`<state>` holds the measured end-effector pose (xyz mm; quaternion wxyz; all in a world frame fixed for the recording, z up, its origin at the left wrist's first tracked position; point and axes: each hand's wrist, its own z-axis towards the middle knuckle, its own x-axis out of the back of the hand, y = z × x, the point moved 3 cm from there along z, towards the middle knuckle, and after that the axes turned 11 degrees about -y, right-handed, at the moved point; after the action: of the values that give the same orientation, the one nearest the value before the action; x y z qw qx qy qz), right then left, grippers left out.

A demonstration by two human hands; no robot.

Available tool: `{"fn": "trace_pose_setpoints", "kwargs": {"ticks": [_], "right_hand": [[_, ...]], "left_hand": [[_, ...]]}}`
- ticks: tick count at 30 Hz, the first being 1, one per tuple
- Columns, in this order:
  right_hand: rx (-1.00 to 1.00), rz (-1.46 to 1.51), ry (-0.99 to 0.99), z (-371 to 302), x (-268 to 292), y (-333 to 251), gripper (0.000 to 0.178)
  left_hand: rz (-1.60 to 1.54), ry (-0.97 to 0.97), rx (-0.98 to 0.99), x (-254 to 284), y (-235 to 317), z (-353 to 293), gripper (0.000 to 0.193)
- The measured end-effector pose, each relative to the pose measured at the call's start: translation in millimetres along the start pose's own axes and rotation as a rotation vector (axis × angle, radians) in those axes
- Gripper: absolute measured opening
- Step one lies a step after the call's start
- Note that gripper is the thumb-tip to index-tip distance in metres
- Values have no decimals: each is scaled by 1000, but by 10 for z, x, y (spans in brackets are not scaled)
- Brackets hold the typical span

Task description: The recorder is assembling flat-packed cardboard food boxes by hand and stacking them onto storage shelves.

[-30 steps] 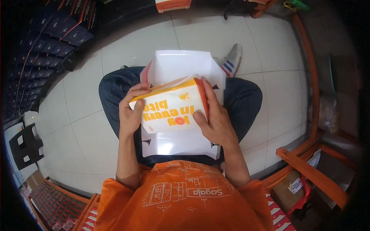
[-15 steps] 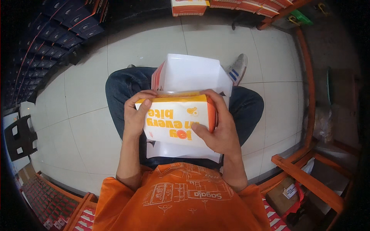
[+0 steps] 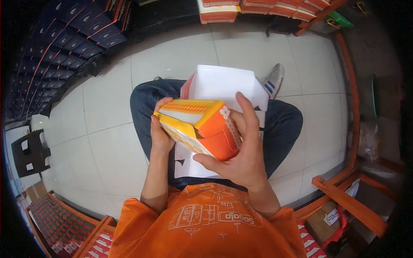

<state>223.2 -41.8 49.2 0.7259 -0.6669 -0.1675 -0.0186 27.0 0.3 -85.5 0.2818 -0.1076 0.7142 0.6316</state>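
A yellow, white and orange cardboard box (image 3: pixel 217 138) is tilted between my hands, its orange end turned to the right and a gap showing at that corner. My left hand (image 3: pixel 160 129) grips the box's left end, thumb at the near edge and fingers over the far one. Around the orange end, my right hand (image 3: pixel 245 157) is spread wide, index finger raised and thumb stretched along the lower edge; its other fingers, partly hidden, rest against that end. On my lap beneath lies an opened carton (image 3: pixel 223 81) with a white inside and a red striped side.
Stacked dark blue boxes (image 3: pixel 64 47) stand at the left, and orange and white boxes (image 3: pixel 218 16) at the back. An orange frame (image 3: pixel 348 204) is at the right, near a brown carton (image 3: pixel 320 221). A black plastic piece (image 3: pixel 30 152) lies at the left.
The box has turned so its top edge and orange end show instead of its printed face. My right hand's fingers have spread and its index finger has lifted. The view has shifted slightly.
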Motion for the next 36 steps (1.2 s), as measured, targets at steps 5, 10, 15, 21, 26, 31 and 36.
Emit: {"fn": "trace_pose_setpoints", "kwargs": {"ticks": [5, 10, 15, 21, 26, 31, 36], "right_hand": [[85, -139, -52, -42, -13, -41, 107], [227, -250, -66, -33, 0, -77, 95], [341, -325, -7, -59, 1, -8, 83], [359, -160, -37, -101, 18, 52, 102], [327, -201, -74, -111, 16, 46, 110], [443, -235, -96, -84, -11, 150, 102], [474, -194, -123, -59, 7, 146, 86]], "left_hand": [[-88, -64, -125, 1, 30, 28, 78], [-139, -148, -181, 59, 67, 47, 79], [-51, -92, -217, 76, 116, 44, 80], [-27, -160, -292, 100, 194, 42, 77], [-86, -161, -348, 200, 188, 20, 74], [-87, -192, -456, 206, 252, -27, 63], [-127, -280, -360, 319, 307, -51, 57]]}}
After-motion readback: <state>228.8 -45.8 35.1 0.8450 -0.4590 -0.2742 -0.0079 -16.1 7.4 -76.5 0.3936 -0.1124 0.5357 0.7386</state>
